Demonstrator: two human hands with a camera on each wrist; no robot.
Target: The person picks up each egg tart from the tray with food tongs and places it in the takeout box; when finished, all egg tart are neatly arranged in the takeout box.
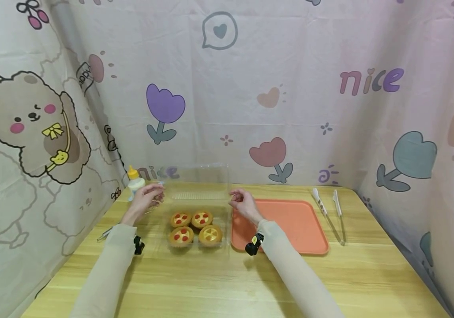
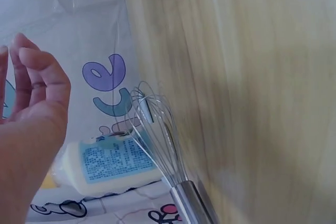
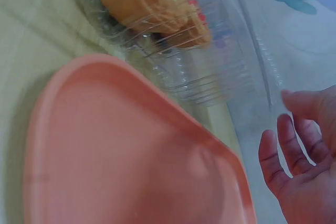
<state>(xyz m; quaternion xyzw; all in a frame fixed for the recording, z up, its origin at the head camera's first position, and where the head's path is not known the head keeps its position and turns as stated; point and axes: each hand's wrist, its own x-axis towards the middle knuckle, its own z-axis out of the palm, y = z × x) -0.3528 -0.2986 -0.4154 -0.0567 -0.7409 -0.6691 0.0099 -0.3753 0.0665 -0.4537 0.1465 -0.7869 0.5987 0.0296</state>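
Observation:
A clear plastic clamshell box stands on the table with its lid raised at the back. Inside lie several tarts with red and yellow toppings. My left hand is beside the lid's left edge, fingers loosely bent. At the lid's right edge, my right hand has its thumb close to the plastic and its other fingers spread, as the right wrist view shows. Neither hand visibly grips the lid; whether the fingertips touch it is hard to tell.
An orange tray lies right of the box, below my right forearm. Metal tongs with white tips lie further right. A yellow-capped bottle and a whisk are at the left. A patterned curtain hangs behind the table.

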